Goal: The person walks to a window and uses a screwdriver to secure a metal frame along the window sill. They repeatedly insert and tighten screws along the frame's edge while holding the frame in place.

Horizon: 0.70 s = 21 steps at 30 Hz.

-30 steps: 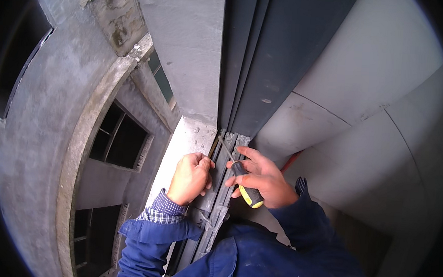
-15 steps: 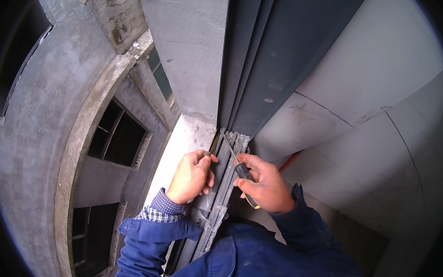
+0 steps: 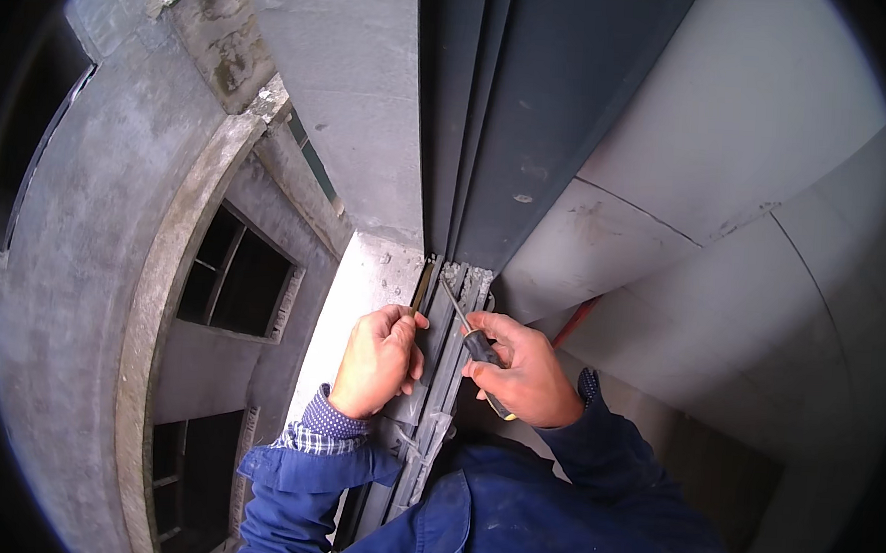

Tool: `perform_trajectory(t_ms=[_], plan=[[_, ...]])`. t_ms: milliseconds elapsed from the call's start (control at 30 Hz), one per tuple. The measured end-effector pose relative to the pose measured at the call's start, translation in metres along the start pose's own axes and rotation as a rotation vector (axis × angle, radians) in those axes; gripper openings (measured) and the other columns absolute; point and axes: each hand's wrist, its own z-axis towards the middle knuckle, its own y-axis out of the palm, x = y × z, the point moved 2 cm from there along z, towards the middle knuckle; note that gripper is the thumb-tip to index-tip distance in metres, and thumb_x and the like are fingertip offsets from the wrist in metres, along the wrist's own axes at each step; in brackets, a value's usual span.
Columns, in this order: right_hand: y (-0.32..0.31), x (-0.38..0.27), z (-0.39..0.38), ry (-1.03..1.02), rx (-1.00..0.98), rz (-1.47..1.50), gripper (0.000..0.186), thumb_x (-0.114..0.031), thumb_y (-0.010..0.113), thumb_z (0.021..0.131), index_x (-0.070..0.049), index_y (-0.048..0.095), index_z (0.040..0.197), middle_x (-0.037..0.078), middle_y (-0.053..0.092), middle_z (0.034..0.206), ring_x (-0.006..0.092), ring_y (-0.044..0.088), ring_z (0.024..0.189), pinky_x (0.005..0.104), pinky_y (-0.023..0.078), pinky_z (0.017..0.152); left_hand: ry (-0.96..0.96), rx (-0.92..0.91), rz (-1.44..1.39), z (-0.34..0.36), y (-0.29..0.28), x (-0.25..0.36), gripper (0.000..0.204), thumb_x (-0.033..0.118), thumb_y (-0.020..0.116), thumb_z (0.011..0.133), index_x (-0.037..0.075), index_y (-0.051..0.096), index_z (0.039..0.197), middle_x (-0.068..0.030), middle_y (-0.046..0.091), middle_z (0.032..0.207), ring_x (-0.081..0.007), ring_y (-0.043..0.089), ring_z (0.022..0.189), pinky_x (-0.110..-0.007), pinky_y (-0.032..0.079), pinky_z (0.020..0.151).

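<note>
My left hand (image 3: 378, 363) is closed at the left edge of the metal sill track (image 3: 429, 416), pinching a thin brass-coloured strip (image 3: 420, 293) that lies along the groove. Just to its right, my right hand (image 3: 523, 376) grips a screwdriver (image 3: 482, 351) by its black-and-yellow handle. The slim shaft points up-left, its tip in the debris-dusted upper end of the track, below the dark grey vertical frame (image 3: 537, 111). Part of the handle is hidden by my fingers.
A grey concrete pillar (image 3: 337, 91) flanks the frame on the left above a pale ledge (image 3: 374, 263). Beyond, left, stands a concrete facade with dark window openings (image 3: 238, 271). A light panelled surface (image 3: 729, 171) fills the right side, with a red bar (image 3: 576, 322) low beside the frame.
My right fingers have curled further round the screwdriver's handle since a second ago, hiding more of its yellow part. The view has shifted slightly. My left hand keeps its pinch on the strip.
</note>
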Motion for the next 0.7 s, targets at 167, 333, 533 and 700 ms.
perform_trajectory(t_ms=[167,333,533,700], plan=[[0.0002,-0.0015,-0.001,-0.001,0.004,-0.016,0.055,0.002,0.066,0.091,0.011,0.046,0.142,0.01,0.065,0.117,0.0074,0.061,0.08,0.0265,0.056,0.065,-0.01,0.002,-0.008,-0.0006,0.0006,0.0001,0.028,0.018,0.044,0.109,-0.003,0.062,0.106,-0.0037,0.058,0.058,-0.0093,0.049,0.044,-0.025,0.04,0.043],[-0.0001,-0.0007,-0.0013,-0.01,0.005,-0.019,0.054,0.002,0.065,0.091,0.011,0.047,0.141,0.01,0.065,0.116,0.0074,0.061,0.08,0.0267,0.056,0.065,0.001,-0.003,-0.016,-0.0013,0.0005,0.0005,0.028,0.018,0.044,0.109,-0.003,0.061,0.106,-0.0035,0.057,0.058,-0.0089,0.048,0.044,-0.025,0.04,0.043],[0.0016,-0.0017,-0.0003,-0.037,0.038,-0.059,0.056,0.002,0.064,0.089,0.011,0.047,0.142,0.011,0.066,0.109,0.009,0.061,0.076,0.0279,0.054,0.064,0.011,-0.008,-0.032,-0.0012,0.0004,-0.0017,0.028,0.018,0.044,0.11,-0.003,0.061,0.107,-0.0034,0.057,0.058,-0.009,0.048,0.044,-0.025,0.04,0.043],[0.0054,-0.0045,-0.0004,-0.064,0.07,-0.016,0.056,0.003,0.062,0.086,0.011,0.048,0.14,0.01,0.068,0.095,0.0096,0.06,0.072,0.0281,0.05,0.063,0.017,-0.015,-0.038,-0.0015,0.0007,-0.0023,0.028,0.018,0.043,0.11,-0.003,0.061,0.108,-0.0035,0.057,0.058,-0.0091,0.047,0.044,-0.025,0.04,0.043]])
